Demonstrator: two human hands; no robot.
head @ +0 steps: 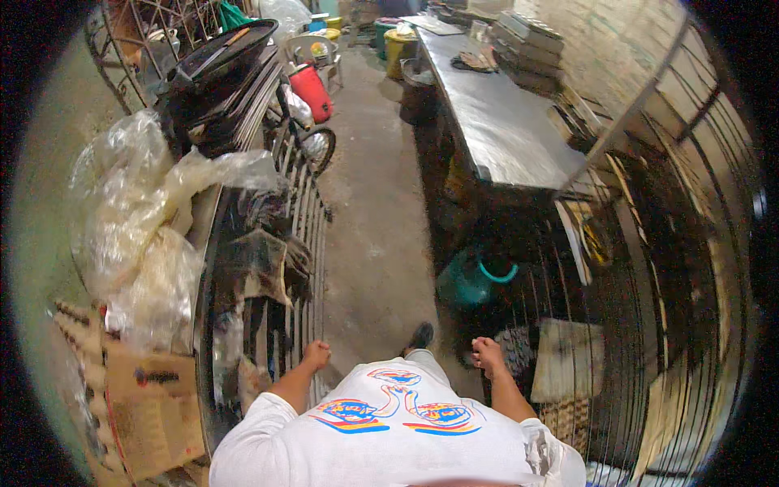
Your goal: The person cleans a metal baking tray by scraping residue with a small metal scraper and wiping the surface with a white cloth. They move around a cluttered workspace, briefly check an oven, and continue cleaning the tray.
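My left hand (317, 354) hangs beside the slatted metal rack on the left, its fingers curled, with no object visible in it. On the other side, my right hand (487, 355) is held low near the wire racks, fingers loosely bent; nothing shows in it. Between them are my white printed shirt and one dark shoe (422, 335) on the concrete floor (371, 243). Ahead on the right stands a long metal-topped table (517, 122). A teal bucket (465, 283) lies in shadow below its near end.
Clear plastic sheeting (134, 243) and a cardboard box (152, 408) are at the left. Farther on are stacked trays (249, 97), a wheel (319, 150), a red container (311, 91) and a yellow bucket (400, 52). A wire rack (633, 341) lines the right side.
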